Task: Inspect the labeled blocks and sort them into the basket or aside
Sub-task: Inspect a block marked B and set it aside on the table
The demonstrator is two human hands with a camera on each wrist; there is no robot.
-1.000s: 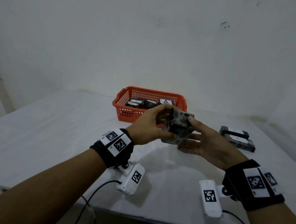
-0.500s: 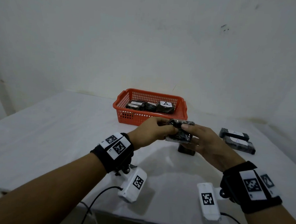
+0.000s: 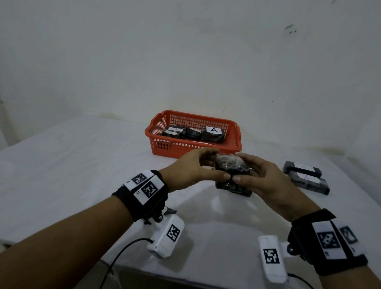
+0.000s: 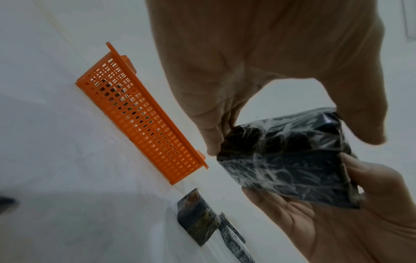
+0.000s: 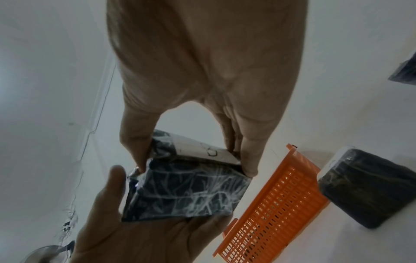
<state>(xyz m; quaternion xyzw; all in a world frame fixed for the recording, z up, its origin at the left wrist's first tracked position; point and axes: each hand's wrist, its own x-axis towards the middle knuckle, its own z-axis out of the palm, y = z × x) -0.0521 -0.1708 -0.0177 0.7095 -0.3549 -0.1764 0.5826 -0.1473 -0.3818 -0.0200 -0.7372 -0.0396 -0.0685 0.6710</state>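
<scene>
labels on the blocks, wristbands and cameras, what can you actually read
"A": white label on the right block in the basket.
Left basket block: faint mark, too small to read.
Two blocks aside: faint marks, unreadable.
Held block: handwritten mark, seen edge-on, unreadable.
Wristbands and wrist cameras: square code markers, no words.

Head overview; close opposing wrist views
</scene>
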